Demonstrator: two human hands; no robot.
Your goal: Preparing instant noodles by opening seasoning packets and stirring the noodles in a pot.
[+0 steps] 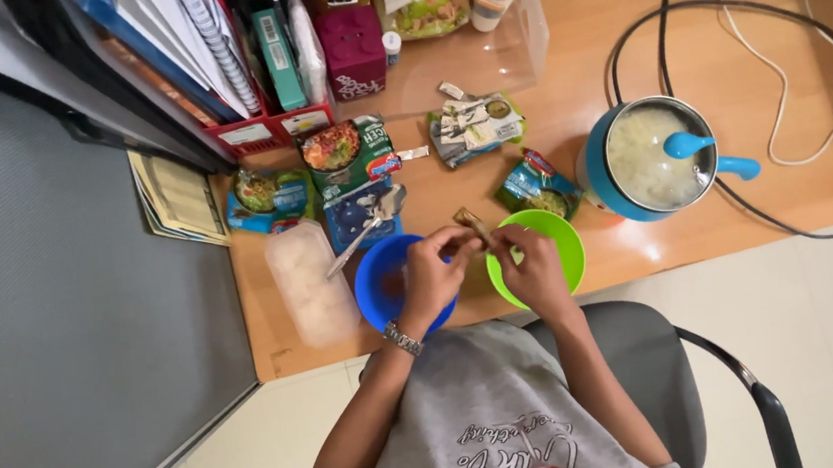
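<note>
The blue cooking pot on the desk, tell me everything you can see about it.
The blue cooking pot stands upright on the wooden desk, right of the green bowl and apart from both hands. It looks like a plastic blue body with a shiny metal rim, lid off, and is nearly full of pale, whitish food. A light blue ladle rests inside it. A blue handle sticks out on its right, and a black cable loops around behind it.

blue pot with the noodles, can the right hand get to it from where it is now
Probably yes. The right hand is over the green bowl, pinching a small sachet with the left hand. The blue pot stands just beyond, nothing between, but it must drop the sachet.
</note>
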